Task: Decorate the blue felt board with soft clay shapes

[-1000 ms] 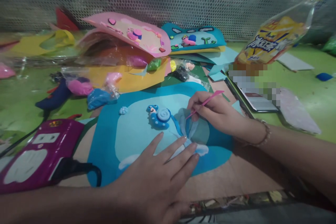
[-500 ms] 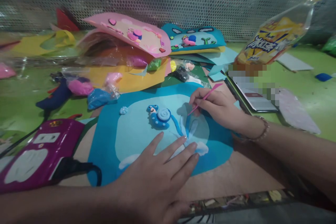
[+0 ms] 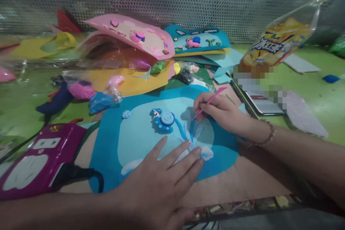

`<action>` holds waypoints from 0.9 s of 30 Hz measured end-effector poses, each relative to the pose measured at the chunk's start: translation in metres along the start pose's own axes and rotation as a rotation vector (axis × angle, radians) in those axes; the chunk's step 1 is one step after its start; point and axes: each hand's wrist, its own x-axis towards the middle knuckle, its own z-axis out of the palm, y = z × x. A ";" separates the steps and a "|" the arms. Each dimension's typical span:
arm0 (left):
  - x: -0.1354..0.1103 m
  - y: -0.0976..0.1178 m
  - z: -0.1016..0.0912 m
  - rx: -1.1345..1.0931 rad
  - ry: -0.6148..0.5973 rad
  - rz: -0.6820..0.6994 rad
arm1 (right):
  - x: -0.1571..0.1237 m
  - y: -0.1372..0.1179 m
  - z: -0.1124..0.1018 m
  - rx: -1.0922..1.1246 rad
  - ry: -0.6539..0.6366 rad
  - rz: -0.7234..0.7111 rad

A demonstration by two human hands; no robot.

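A blue paper sheet (image 3: 107, 143) with a paler inner panel lies before me. On it is a blue clay snail (image 3: 163, 120) with a spiral shell, and beside that several clay strips (image 3: 181, 129) fan upward. My left hand (image 3: 167, 176) rests on the sheet with fingers spread, covering its lower part and the base of the strips. Pinched in my right hand (image 3: 212, 109) is a thin pink clay modelling tool (image 3: 212, 101), its tip at the top of a blue strip. White clay (image 3: 207, 153) shows by my left fingertips.
Bagged clay (image 3: 101, 102) and a purple power box (image 3: 43, 158) with a black cable are at left. Decorated pink (image 3: 129, 36) and blue (image 3: 199, 41) cards stand behind. A drink bottle (image 3: 280, 39) and a phone (image 3: 265, 102) are at right.
Very little differs. The pink tool's tip has shifted slightly down and left at the blue strip, while my left hand stays flat in the same place.
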 end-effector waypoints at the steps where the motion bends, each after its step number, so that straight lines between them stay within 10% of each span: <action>1: 0.000 0.000 0.000 0.002 0.002 -0.001 | 0.000 0.000 0.000 0.003 0.005 0.001; 12: 0.000 0.000 0.000 0.017 0.012 0.001 | 0.000 0.001 0.000 0.007 -0.001 0.013; 20: -0.001 0.001 -0.001 0.001 -0.002 -0.003 | 0.000 0.006 -0.004 -0.189 0.179 -0.256; 27: -0.002 -0.006 -0.008 -0.077 -0.028 0.060 | -0.001 0.001 -0.024 -0.490 -0.216 -0.436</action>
